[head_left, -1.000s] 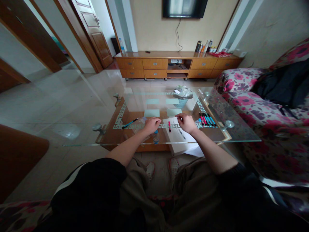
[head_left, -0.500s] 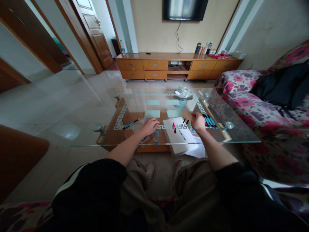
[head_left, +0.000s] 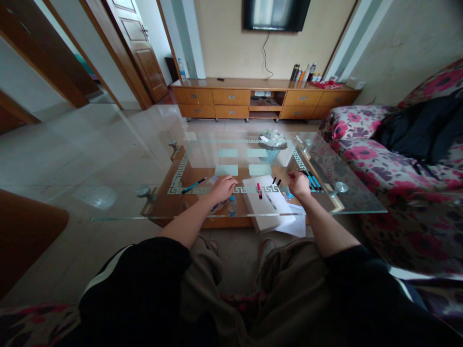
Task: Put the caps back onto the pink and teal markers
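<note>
My left hand [head_left: 224, 186] rests on the glass table [head_left: 119, 193] with its fingers curled, beside a clear plastic wrapper [head_left: 211, 181]. A blue pen [head_left: 193, 185] lies to its left. A red marker [head_left: 259, 191] lies on the white paper [head_left: 267, 207] between my hands, with two black caps [head_left: 277, 181] just beyond it. My right hand [head_left: 299, 183] is closed at the near end of a row of markers [head_left: 312, 180] at the right of the table. It covers some of them, and whether it grips one is hidden.
A small bottle [head_left: 232, 206] and a mesh wastebasket [head_left: 270, 147] show through the glass. A floral sofa [head_left: 383, 164] with dark clothing runs along the right. A wooden TV cabinet [head_left: 267, 99] stands at the far wall. A brown cushion [head_left: 25, 231] is at my left.
My right hand left the white paper and moved right to the row of markers. The red marker and two black caps now lie uncovered. My left hand has stayed in place.
</note>
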Tool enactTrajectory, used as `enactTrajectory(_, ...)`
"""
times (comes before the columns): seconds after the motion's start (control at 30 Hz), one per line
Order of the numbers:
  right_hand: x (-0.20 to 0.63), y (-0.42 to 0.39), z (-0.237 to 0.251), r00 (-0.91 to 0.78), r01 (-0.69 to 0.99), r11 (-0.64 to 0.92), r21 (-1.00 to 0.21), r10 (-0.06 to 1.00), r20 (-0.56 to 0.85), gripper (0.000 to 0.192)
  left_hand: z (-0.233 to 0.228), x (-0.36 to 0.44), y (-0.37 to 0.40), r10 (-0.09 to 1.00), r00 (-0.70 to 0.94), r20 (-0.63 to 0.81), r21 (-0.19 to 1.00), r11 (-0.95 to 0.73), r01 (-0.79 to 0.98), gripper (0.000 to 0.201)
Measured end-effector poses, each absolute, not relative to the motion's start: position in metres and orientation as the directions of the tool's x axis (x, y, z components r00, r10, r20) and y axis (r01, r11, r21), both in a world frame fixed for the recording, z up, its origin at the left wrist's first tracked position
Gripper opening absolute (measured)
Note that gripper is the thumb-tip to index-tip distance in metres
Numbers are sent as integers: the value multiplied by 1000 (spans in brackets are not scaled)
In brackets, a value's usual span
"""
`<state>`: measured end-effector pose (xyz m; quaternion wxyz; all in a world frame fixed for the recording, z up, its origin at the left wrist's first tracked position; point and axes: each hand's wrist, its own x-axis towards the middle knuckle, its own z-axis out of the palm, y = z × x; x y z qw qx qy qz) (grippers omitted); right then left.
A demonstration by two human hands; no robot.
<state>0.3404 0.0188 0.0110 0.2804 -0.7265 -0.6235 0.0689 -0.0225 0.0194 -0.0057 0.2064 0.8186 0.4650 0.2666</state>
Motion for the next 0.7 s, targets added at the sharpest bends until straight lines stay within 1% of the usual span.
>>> enactTrajectory(0.2,337,19,11,203,857,-50,-514,948,246,42,-5,-25,18,858,449,249,541,-508,670,28)
enactTrajectory(0.37,333,16,17,196,869,-38,-493,942,273,41,-6,-25,21,848,467,251,527,-524,669,28)
enactTrajectory(0.47,328,13,26,161,874,41,-484,915,369,36,-7,-26,22,833,492,255,473,-551,687,29)
enactTrajectory(0.6,310,7,44,108,860,179,-478,851,514,34,-9,-27,22,806,522,280,391,-592,705,30)
enactTrajectory(0.7,290,-1,57,-14,830,319,-457,831,556,32,-12,-27,24,789,534,305,371,-614,697,29)
